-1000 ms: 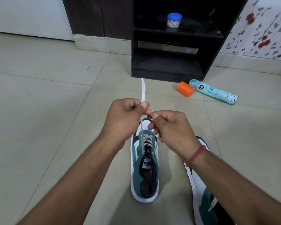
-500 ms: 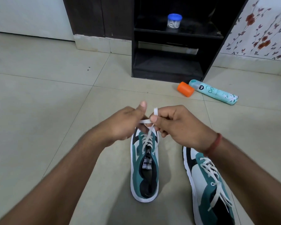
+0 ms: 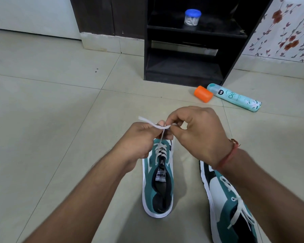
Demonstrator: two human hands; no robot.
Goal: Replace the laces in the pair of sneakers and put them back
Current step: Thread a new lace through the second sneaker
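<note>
Head view, single frame. I see both hands meeting above the toe end of the middle sneaker [image 3: 158, 183], a teal-and-white Puma shoe that stands upright on the tiled floor [image 3: 42, 120] with its heel towards the camera.

Left hand [image 3: 139, 141]: fingers curled, thumb and forefinger pinching the white lace [image 3: 154, 125]. A flat free end of that lace sticks out to the left, past the knuckles.

Right hand [image 3: 197, 134]: fingers also curled, thumb and forefinger nipping the same lace just beside the left thumb. A red thread band [image 3: 227, 155] circles this wrist.

From the pinch point a strand drops straight down to the laced eyelets. The lower rows are crossed; the upper part of the tongue shows bare, logo tag visible. Whether the two ends are already crossed into a knot between the fingertips I cannot tell; the fingers cover that spot.

Second sneaker [image 3: 233, 207]: on the floor to the right, partly under the right forearm, laced, with loose ends lying across it.

Background: dark shelf unit [image 3: 188, 71] holding a small blue-lidded jar [image 3: 192, 17]. On the floor before it lie a teal spray can [image 3: 235, 98] and, touching it, an orange cap [image 3: 203, 94].
</note>
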